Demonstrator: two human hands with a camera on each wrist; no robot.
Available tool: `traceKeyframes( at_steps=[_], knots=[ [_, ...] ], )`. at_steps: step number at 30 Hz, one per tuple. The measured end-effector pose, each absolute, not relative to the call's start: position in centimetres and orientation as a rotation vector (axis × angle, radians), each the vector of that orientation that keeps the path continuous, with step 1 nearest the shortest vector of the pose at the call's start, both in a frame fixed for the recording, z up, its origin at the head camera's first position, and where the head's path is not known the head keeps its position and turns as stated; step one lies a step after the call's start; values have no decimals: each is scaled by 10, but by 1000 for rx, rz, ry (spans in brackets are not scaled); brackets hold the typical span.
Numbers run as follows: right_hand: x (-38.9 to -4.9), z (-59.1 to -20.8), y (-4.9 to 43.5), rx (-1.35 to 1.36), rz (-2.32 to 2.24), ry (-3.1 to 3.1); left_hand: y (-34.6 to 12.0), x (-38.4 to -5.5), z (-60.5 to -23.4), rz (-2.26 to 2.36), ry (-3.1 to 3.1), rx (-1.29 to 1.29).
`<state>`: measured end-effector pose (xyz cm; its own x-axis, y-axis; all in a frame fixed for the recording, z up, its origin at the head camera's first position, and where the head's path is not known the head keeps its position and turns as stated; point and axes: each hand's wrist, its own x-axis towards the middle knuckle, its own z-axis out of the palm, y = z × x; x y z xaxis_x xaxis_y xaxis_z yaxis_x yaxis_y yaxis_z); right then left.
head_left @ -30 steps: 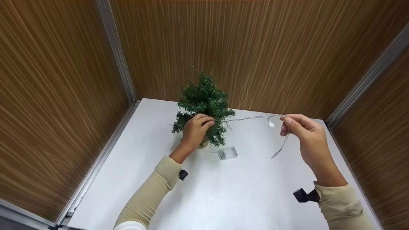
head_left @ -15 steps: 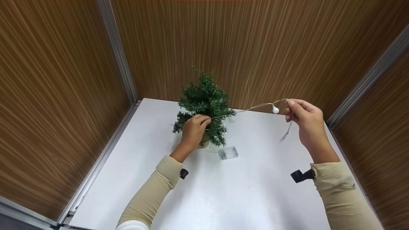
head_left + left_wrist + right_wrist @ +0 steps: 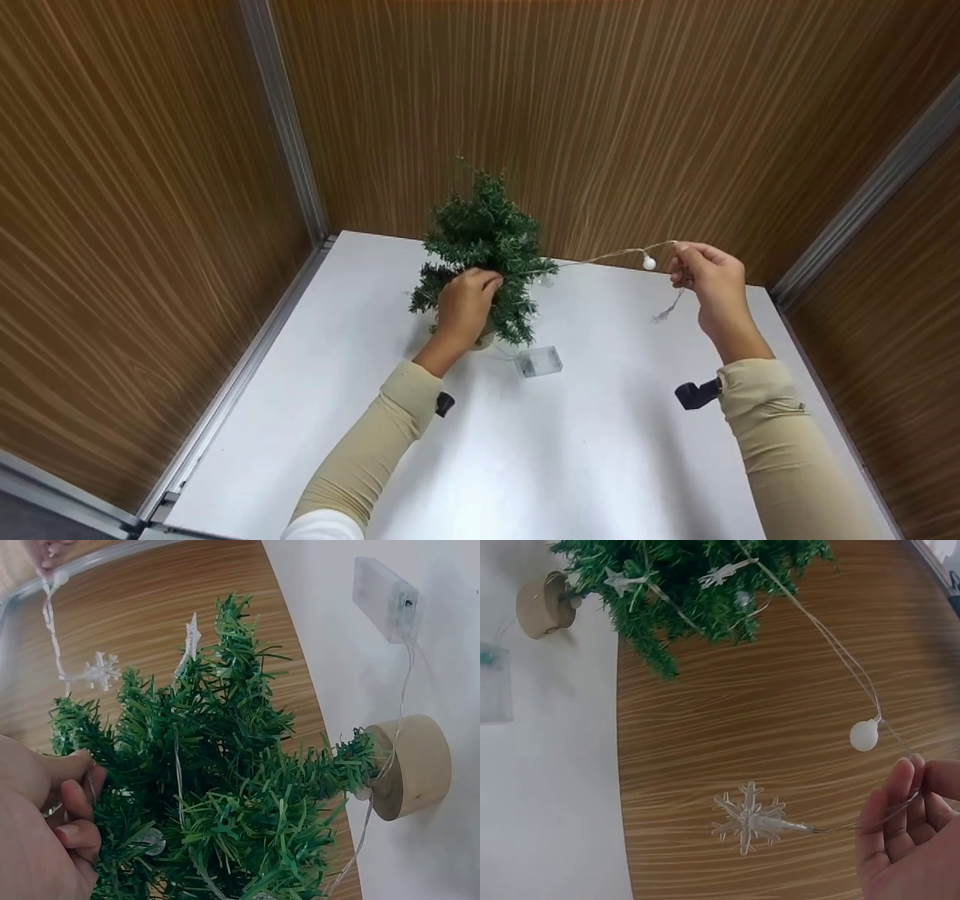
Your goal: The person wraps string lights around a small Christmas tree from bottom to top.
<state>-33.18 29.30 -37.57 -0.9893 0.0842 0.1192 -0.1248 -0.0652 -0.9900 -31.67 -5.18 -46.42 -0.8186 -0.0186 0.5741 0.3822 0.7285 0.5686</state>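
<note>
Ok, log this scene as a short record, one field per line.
Left hand: pinches the light string at the tree
Right hand: holds the string out to the person's right, just past a white ball
Tree: green, upright, on a round wooden base
String end: clear snowflake, hanging below the right hand
Clear box: on the white table, near the base, with wire attached
Backdrop: wood-grain panel
</note>
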Motion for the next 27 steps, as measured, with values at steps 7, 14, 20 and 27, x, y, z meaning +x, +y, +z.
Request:
traceKeyframes(
  at_steps=[7,14,20,27],
  knots=[
    [-337,-393,289,-34,2101,-2217,-50,-320,-467,-923,-2363,-233],
    [-329,-395,284,-16,2093,-2206,-48,-309,-457,-983,-2331,-251],
    [-324,-394,283,43,2119,-2175,-30,-297,-430,-1073,-2280,-357],
    [-322,-399,274,78,2185,-2119,10,-303,-407,-1118,-2357,-498]
  ],
)
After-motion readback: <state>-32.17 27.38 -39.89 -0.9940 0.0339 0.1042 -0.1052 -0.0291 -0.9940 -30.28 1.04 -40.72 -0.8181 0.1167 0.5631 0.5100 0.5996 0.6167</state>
